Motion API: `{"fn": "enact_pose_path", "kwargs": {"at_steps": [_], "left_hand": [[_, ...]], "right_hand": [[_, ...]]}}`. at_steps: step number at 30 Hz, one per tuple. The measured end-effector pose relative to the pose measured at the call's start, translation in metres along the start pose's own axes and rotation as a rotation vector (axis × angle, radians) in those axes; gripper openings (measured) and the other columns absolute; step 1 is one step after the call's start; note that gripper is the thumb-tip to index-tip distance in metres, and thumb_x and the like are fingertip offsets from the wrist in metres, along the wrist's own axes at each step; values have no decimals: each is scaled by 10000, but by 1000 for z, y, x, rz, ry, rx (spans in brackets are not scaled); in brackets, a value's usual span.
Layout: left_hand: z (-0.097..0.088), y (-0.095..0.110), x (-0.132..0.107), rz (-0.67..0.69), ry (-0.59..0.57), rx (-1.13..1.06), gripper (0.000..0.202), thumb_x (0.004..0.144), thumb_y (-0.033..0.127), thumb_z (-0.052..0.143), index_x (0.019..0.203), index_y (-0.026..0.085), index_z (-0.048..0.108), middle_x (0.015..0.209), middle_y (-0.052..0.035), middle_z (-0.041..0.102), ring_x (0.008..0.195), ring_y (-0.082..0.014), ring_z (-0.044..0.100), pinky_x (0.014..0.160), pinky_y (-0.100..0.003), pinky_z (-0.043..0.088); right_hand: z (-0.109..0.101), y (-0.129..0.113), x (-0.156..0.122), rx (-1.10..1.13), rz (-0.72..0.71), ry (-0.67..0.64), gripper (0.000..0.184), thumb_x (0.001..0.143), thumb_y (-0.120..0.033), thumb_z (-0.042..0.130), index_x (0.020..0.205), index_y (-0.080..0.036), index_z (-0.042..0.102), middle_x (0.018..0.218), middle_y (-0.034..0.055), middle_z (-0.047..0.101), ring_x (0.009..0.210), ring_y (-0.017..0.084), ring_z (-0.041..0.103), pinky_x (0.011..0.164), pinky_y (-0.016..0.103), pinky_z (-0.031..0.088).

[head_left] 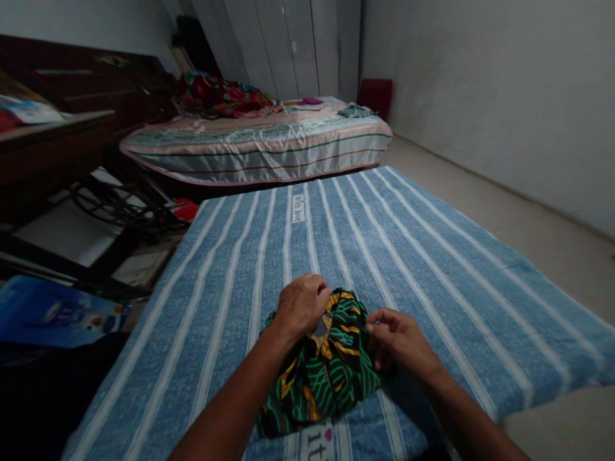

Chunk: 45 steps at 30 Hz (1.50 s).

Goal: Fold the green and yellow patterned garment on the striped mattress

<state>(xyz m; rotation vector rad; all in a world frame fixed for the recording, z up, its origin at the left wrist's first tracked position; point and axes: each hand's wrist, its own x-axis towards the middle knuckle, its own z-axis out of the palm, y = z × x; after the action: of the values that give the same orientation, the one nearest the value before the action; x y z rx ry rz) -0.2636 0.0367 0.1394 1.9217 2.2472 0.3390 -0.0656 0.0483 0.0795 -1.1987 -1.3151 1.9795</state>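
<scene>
A bunched patterned cloth [331, 378] in green, black and yellow lies at the near part of the striped blue cover. Its fabric is gathered in folds around a small opening near the middle. My left hand [302, 306] rests over the cloth's upper left side with its fingers curled down onto it; the fingertips are mostly hidden. At the right edge, my right hand [396, 339] pinches the cloth between thumb and forefinger, the other fingers bent beneath.
The blue cover [230, 256] with white stripes spreads over a flat surface. Beyond it stands a bed [259, 150] with a bunched red floral blanket [225, 96]. To the left are a dark wooden table [57, 137] and a blue package [62, 314]. A wall rises on the right.
</scene>
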Motion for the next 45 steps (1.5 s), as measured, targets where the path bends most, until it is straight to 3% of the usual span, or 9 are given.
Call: {"fn": "enact_pose_path", "kwargs": {"at_steps": [6, 13, 17, 20, 23, 27, 35, 39, 45], "left_hand": [[6, 30, 20, -111, -229, -32, 243, 765, 357, 563, 632, 181, 666, 629, -42, 639, 648, -192, 591, 527, -271, 309], [22, 22, 22, -138, -164, -197, 189, 769, 260, 540, 686, 159, 676, 621, -13, 617, 619, -143, 566, 531, -236, 336], [22, 20, 17, -137, -134, -236, 190, 777, 277, 551, 711, 154, 679, 630, -12, 621, 607, -143, 554, 534, -239, 345], [14, 16, 7, -65, -123, -295, 210, 791, 330, 560, 760, 163, 682, 624, 1, 614, 609, -139, 555, 534, -230, 357], [3, 6, -9, 18, -138, -308, 211, 798, 338, 558, 835, 173, 683, 620, 10, 611, 610, -139, 559, 542, -224, 366], [-3, -6, -32, 76, -170, -242, 212, 813, 304, 536, 933, 197, 674, 679, 11, 637, 641, -144, 579, 579, -226, 378], [-4, -16, -60, 194, -131, -310, 163, 827, 263, 515, 883, 195, 653, 717, 13, 624, 679, -137, 582, 650, -236, 415], [-6, -21, -78, 258, 69, -378, 178, 833, 262, 533, 934, 168, 647, 898, -42, 671, 860, -174, 615, 805, -289, 465], [12, -15, -124, 56, 472, -317, 172, 879, 223, 487, 979, 173, 617, 989, -80, 669, 967, -199, 607, 895, -359, 485]], "right_hand": [[-4, -13, 17, -279, -139, 36, 316, 718, -459, 590, 873, -186, 566, 482, -68, 517, 350, 109, 463, 336, 205, 316], [-5, -24, 23, -886, -316, 22, 199, 803, -286, 539, 920, -249, 696, 636, -8, 640, 563, 142, 564, 505, 239, 334], [-3, -24, 13, -1161, -451, 215, 217, 857, -335, 508, 954, -262, 688, 665, 29, 668, 605, 186, 601, 510, 267, 329], [3, -19, 2, -1140, -726, 250, 239, 896, -334, 464, 989, -234, 659, 810, 60, 687, 723, 196, 627, 601, 286, 424], [10, -8, 1, -1091, -954, 102, 253, 895, -316, 479, 1063, -202, 628, 1056, 108, 660, 984, 234, 604, 828, 357, 474], [11, 12, 11, -1101, -938, 19, 321, 904, -315, 466, 1164, -166, 579, 1205, 153, 596, 1152, 277, 531, 933, 458, 455], [4, 11, -12, -982, -1104, 51, 244, 893, -237, 513, 1111, -222, 621, 1100, 107, 653, 1027, 232, 608, 878, 412, 502], [9, -3, -16, -982, -1132, -44, 224, 894, -210, 495, 1054, -224, 651, 1117, 109, 642, 1059, 235, 589, 898, 418, 495], [25, -15, 0, -1123, -1005, -229, 191, 842, -300, 572, 973, -194, 662, 1200, 141, 578, 1150, 290, 513, 963, 499, 432]]}}
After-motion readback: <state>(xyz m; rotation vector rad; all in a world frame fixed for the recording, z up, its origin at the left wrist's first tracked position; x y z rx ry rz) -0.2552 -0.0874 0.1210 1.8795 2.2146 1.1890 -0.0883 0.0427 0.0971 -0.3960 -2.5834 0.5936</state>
